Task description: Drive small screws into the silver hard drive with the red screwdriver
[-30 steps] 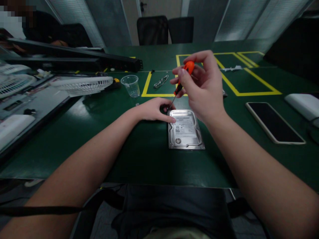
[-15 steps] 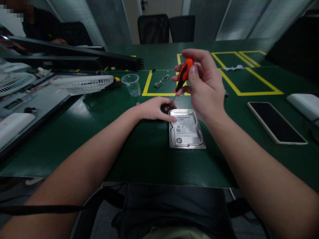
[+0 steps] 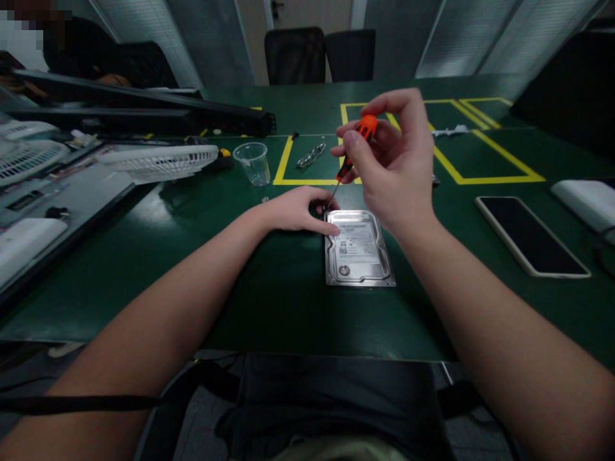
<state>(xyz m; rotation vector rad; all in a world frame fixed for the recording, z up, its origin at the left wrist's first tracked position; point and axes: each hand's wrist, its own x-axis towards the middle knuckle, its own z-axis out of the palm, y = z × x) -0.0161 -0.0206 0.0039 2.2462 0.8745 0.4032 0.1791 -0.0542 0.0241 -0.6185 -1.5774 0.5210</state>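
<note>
A silver hard drive lies label side up on the green table. My left hand grips its far left corner, the thumb resting on the top cover and the other fingers behind the far edge. In my right hand is a screwdriver with an orange and black handle, held between thumb and fingers. Its thin shaft slants down to the drive's far left corner, by my left fingers. Whether the tip sits in a screw is too small to tell.
A clear plastic cup stands left of a small clear-wrapped item. To the right lies a phone near a white object. White fan-like grilles and long black bars fill the left. A person sits at the far left.
My right fingers have shifted around the screwdriver handle, which has turned, its orange end now facing me more. My left hand and the hard drive stay in place.
</note>
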